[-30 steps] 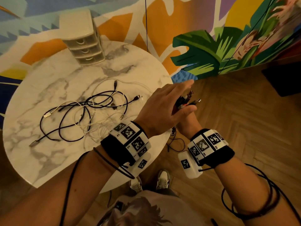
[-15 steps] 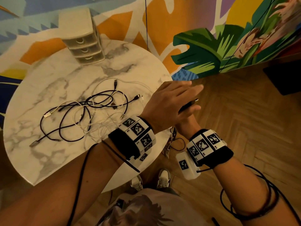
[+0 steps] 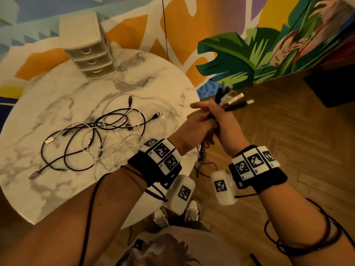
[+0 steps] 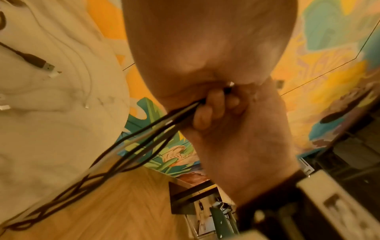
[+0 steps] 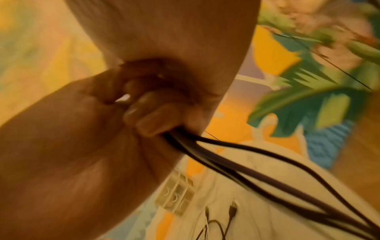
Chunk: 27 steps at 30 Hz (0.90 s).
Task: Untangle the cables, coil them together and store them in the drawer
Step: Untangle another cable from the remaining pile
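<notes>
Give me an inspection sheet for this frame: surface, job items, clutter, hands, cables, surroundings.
Surface: round white marble table, partly covered.
Job items: beige three-drawer plastic organiser at the table's far edge, drawers look closed.
Clutter: nothing seen beyond the cables.
Hands: left hand and right hand both grip one held bundle of black and white cables off the table's right edge, plugs fanned upward.
Cables: tangled pile of black and white cables lies loose on the table; bundle tails hang toward the floor.
Surroundings: herringbone wooden floor, colourful leaf mural wall.
</notes>
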Tool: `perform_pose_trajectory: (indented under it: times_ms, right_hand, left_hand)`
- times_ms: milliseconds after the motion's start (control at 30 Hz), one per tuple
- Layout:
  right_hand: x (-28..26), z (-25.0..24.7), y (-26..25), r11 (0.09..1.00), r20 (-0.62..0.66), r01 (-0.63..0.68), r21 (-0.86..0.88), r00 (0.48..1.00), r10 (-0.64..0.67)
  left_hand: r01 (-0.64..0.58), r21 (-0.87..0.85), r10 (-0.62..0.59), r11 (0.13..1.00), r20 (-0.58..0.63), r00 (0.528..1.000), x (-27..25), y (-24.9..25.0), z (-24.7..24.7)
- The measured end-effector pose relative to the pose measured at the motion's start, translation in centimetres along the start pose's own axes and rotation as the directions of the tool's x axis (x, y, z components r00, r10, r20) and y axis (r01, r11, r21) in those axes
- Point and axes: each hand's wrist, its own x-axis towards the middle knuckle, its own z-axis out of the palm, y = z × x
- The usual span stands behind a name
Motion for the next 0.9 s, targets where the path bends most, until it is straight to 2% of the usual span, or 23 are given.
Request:
perform_pose_trajectory:
  times_ms: [67,133,167,233,300,367,467,533,600,667,700,767,800,867,900]
  right_hand:
    - [-0.7,-0.5,1.7,0.993,0.138,-0.085,0.078,0.988,0.074]
    - [-1.4,-0.7,4.0,0.991,0.239,-0.105,-0.083,0.963,0.122]
    - [-1.7,-0.8,5.1,0.976,0.239,-0.108,-0.189,0.959,0.152]
    - [-2.0,-1.6,7.3,0.915,0.123,-0.187,-0.359,0.962,0.245]
    - [-2.3,-3.3,9.3,0.838,-0.093,-0.3,-0.455,0.952,0.291]
    - [-2.5,-5.5,11.3,0.765,-0.25,-0.38,-0.52,0.924,0.29]
    - [-2.3,-7.8,13.8,0.716,-0.373,-0.475,-0.511,0.873,0.314]
    - [-1.8,-7.9,14.4,0.746,-0.404,-0.479,-0.463,0.863,0.304]
    - [-1.7,-7.9,15.2,0.762,-0.415,-0.488,-0.426,0.854,0.314]
    - [-2.3,-8.8,17.2,0.703,-0.42,-0.556,-0.444,0.822,0.385]
    - [-2.9,-9.5,18.3,0.643,-0.43,-0.611,-0.462,0.788,0.441]
    - [-3.9,-10.8,20.1,0.523,-0.46,-0.696,-0.491,0.718,0.523]
    - [-4.2,-11.3,20.7,0.499,-0.481,-0.715,-0.489,0.698,0.53]
    - [-4.1,-11.8,21.1,0.519,-0.518,-0.742,-0.424,0.669,0.533]
    - [-3.9,-12.0,21.0,0.515,-0.547,-0.761,-0.394,0.645,0.534]
  left_hand:
    - [0.09,-0.098,-0.091,0.991,-0.007,0.996,-0.2,0.1,-0.3]
    - [0.094,-0.178,-0.082,0.98,0.07,0.994,-0.2,0.7,-0.6]
    - [0.069,-0.17,-0.058,0.983,0.071,0.996,0.1,1.2,-0.8]
    - [-0.018,-0.017,0.017,1.0,-0.016,1.0,0.8,2.6,-1.2]
    - [-0.135,0.291,0.167,0.947,-0.088,0.982,1.0,4.6,-1.6]
    - [-0.249,0.563,0.329,0.788,-0.042,0.943,0.7,6.6,-1.6]
    - [-0.388,0.796,0.486,0.465,0.137,0.863,0.4,8.2,-1.2]
    - [-0.433,0.84,0.54,0.326,0.21,0.815,0.4,8.5,-0.7]
    - [-0.469,0.84,0.607,0.272,0.228,0.761,0.3,9.2,-0.9]
    - [-0.501,0.835,0.675,0.227,0.236,0.699,0.1,10.7,-1.5]
    - [-0.504,0.839,0.695,0.205,0.238,0.679,-0.1,11.4,-1.7]
    - [-0.494,0.853,0.716,0.168,0.239,0.655,-0.1,12.3,-1.9]
    - [-0.498,0.853,0.715,0.156,0.25,0.652,-0.1,12.4,-1.5]
    - [-0.514,0.844,0.706,0.155,0.269,0.655,0.1,12.1,-0.8]
    - [-0.522,0.833,0.712,0.184,0.253,0.655,0.3,11.7,-0.4]
